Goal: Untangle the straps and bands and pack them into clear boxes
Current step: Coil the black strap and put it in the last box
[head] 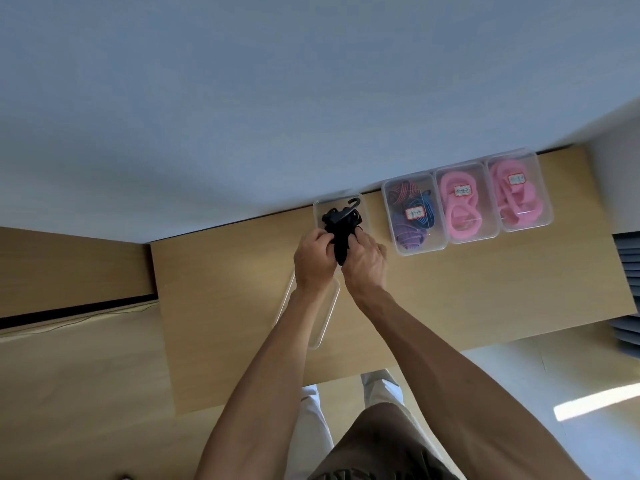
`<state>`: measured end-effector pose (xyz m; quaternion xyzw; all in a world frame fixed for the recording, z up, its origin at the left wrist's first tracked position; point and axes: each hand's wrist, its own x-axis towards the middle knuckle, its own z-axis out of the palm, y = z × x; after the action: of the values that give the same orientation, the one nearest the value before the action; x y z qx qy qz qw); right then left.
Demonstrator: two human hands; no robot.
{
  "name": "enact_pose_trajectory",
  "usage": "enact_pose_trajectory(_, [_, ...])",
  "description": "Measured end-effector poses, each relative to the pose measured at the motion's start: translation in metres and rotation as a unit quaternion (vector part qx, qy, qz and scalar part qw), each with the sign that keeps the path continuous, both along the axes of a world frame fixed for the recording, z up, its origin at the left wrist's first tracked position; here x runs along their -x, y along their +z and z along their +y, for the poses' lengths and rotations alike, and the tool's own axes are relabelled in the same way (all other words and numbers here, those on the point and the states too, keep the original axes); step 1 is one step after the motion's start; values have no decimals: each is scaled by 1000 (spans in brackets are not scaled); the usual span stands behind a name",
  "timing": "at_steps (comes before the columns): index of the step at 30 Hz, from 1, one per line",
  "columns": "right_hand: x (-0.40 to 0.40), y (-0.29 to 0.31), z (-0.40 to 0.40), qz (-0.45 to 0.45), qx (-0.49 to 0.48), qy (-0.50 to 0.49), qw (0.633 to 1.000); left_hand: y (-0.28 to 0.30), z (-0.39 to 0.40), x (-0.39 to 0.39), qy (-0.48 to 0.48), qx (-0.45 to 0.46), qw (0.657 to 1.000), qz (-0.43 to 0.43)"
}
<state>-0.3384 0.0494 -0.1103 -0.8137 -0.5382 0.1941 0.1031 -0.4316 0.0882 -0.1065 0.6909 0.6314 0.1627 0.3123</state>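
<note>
Black strap bundle (341,233) held over the open clear box (320,209) at the counter's (221,306) far edge. Left hand (313,258) and right hand (365,261) both curled around it, fingers gripping. Probably light, soft, springy, hook end stiff; best pressed down by the coiled middle.

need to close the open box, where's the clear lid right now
In the head view the clear lid lies flat on the wooden table, under the left forearm, nearer the person than the open box with the black straps.
</note>
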Motion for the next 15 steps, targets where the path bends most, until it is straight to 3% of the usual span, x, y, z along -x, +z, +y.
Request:
enact_pose_trajectory(3, [5, 11, -2, 29, -32, -38, 998, 5, -8, 14, 124, -10, 992, -19])
enact_pose_trajectory(5, [16, 23, -11, 76, -96, -98, 988, 4, -20, 30, 182, 48, 982, 18])
enact_pose_trajectory(7, [28, 30, -25, 141, -96, -187, 967, 0, -36, 48, 201, 138, 966, 86])
enact_pose_trajectory(9, [40, 27, -38, 201, 17, -269, 942, -4, -52, 64, 197, 206, 950, 129])
enact_pose_trajectory(11, [54, 19, -52, 235, 148, -288, 916, -7, -66, 73, 189, 232, 944, 138])
enact_pose_trajectory(15, [73, 7, -62, 249, 207, -304, 896, -14, -74, 75, 197, 222, 946, 128])
